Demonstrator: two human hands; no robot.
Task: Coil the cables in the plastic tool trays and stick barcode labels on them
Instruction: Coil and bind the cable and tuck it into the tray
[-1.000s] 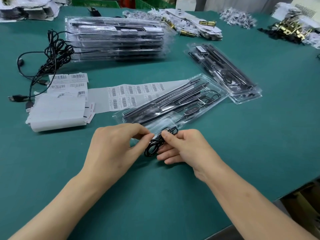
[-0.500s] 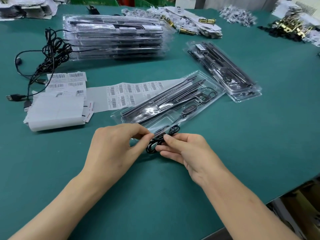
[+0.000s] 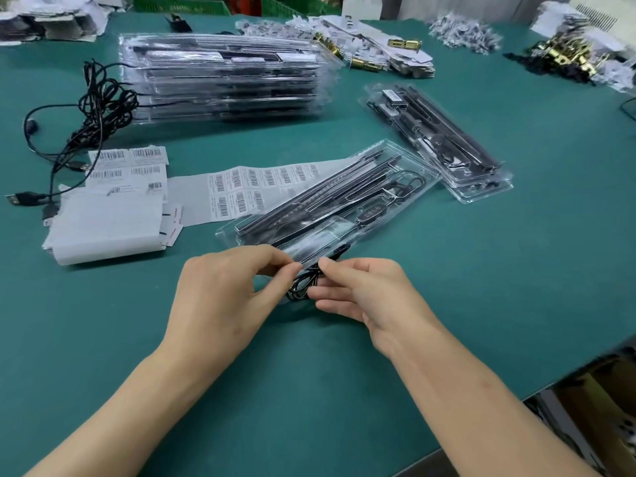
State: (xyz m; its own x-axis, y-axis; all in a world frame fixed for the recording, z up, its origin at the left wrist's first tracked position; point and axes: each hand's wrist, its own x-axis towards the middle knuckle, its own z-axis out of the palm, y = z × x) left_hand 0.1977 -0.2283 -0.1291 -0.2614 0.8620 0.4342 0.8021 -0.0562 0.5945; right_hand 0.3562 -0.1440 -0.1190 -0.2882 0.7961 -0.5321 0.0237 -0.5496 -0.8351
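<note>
A clear plastic tool tray (image 3: 406,156) lies slanted on the green table in front of me, with black rods and a small controller inside. At its near end a thin black cable (image 3: 303,282) is bunched into a small coil. My left hand (image 3: 223,297) pinches the coil from the left with thumb and forefinger. My right hand (image 3: 364,290) pinches it from the right, its other fingers under the loops. A strip of barcode labels (image 3: 247,187) runs out from under the tray's left side.
A tall stack of trays (image 3: 223,77) stands at the back. Another filled tray (image 3: 444,146) lies to the right. Loose black cables (image 3: 93,108) and a folded label pad (image 3: 106,225) lie left. Brass hardware and paper scraps line the far edge.
Both hands kept pinching the cable coil at the tray's near end. The right hand's fingers shifted slightly along the loops, and the view drifted a little.
</note>
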